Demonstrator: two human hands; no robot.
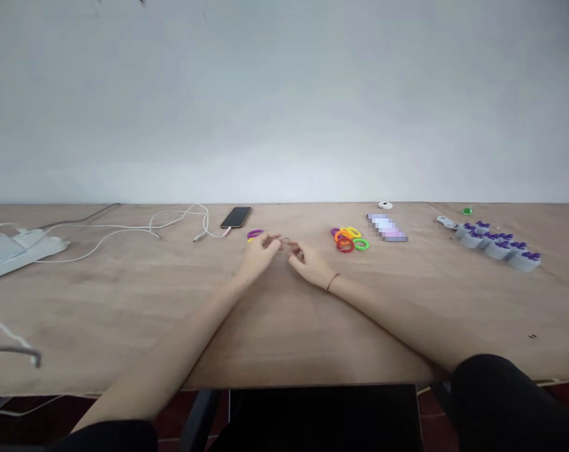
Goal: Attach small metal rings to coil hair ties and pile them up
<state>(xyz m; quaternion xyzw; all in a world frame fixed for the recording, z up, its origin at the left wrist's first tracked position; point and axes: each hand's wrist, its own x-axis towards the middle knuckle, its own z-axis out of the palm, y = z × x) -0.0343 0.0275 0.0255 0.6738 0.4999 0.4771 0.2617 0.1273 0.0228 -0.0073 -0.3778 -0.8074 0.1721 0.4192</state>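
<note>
My left hand [262, 252] and my right hand [309, 260] meet over the middle of the table, fingers pinched and fingertips almost touching. Between them shows a thin, small metal ring [286, 240], blurred and partly covered by the fingers. Just behind my left hand lie a purple spiral coil wristband [255, 233] and a yellow one [252, 240], the latter partly hidden. To the right of my right hand is a loose pile of spiral coil wristbands, among them a red one [345, 245], a green one [361, 244] and a yellow one [355, 233].
A black phone [236, 217] with white cables lies at the back left, a power strip [25, 248] at far left. On the right are a second phone [387, 227], a white oval object [385, 205], a green item [467, 211] and several clear cups with purple pieces [524, 260].
</note>
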